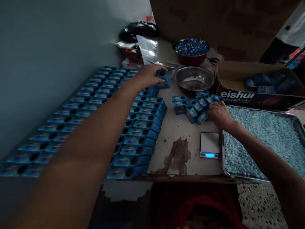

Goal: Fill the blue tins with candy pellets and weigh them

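The left hand (pixel 149 76) is reaching far across the bench (pixel 176 127), its fingers closing around a blue box (pixel 162 78) beyond the rows of boxes (pixel 95 124). The right hand (pixel 220 115) is resting with curled fingers on a loose cluster of boxes (pixel 194 106), left of the pellet tray (pixel 262 140).

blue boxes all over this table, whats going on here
A person works at a table with bare hands. The left hand holds one small blue box at the far end of long rows of blue boxes laid flat. The right hand rests on a loose cluster of boxes beside a tray of pale blue pellets. A small scale, an empty steel bowl and a bowl of blue pieces sit nearby.
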`<act>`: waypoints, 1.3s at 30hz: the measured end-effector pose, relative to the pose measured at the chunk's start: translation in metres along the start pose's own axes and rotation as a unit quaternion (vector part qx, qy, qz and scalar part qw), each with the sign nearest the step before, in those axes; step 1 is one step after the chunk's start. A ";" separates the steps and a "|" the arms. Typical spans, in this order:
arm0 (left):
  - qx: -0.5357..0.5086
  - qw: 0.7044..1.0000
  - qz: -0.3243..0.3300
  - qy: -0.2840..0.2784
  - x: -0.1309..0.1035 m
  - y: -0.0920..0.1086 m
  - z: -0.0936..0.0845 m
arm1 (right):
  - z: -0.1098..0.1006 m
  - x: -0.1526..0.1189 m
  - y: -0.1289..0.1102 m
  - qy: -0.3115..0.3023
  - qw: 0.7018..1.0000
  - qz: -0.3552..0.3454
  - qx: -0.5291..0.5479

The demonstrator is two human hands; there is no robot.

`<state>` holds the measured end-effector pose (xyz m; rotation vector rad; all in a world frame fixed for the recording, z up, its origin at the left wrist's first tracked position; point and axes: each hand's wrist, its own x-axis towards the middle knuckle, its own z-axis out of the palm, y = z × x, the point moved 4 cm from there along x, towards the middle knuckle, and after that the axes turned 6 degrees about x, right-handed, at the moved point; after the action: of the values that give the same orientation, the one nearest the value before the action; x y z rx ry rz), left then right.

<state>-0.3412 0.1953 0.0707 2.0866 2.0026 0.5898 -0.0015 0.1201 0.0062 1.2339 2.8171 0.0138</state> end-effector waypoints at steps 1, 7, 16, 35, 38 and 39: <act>-0.016 0.999 0.003 -0.038 0.004 -0.014 0.016 | -0.006 -0.012 -0.006 0.000 1.000 -0.011 0.008; -0.055 0.989 -0.002 -0.138 -0.011 -0.073 0.076 | -0.013 -0.088 -0.037 -0.031 0.997 0.035 0.067; 0.157 0.985 0.063 -0.028 -0.057 -0.024 0.048 | -0.020 -0.138 -0.027 0.096 0.984 0.103 0.111; 0.094 0.948 0.210 -0.218 -0.257 0.083 0.093 | 0.076 -0.229 0.048 -0.059 0.990 0.010 0.127; 0.068 0.955 0.205 -0.206 -0.251 0.097 0.098 | 0.069 -0.230 0.063 0.002 0.942 0.089 0.323; 0.066 0.957 0.202 -0.195 -0.248 0.102 0.100 | 0.067 -0.231 0.071 0.041 0.904 0.139 0.402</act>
<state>-0.2098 -0.0430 -0.0162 2.4773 1.4449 0.0790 0.2107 -0.0025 -0.0455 1.7770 2.7374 -1.2129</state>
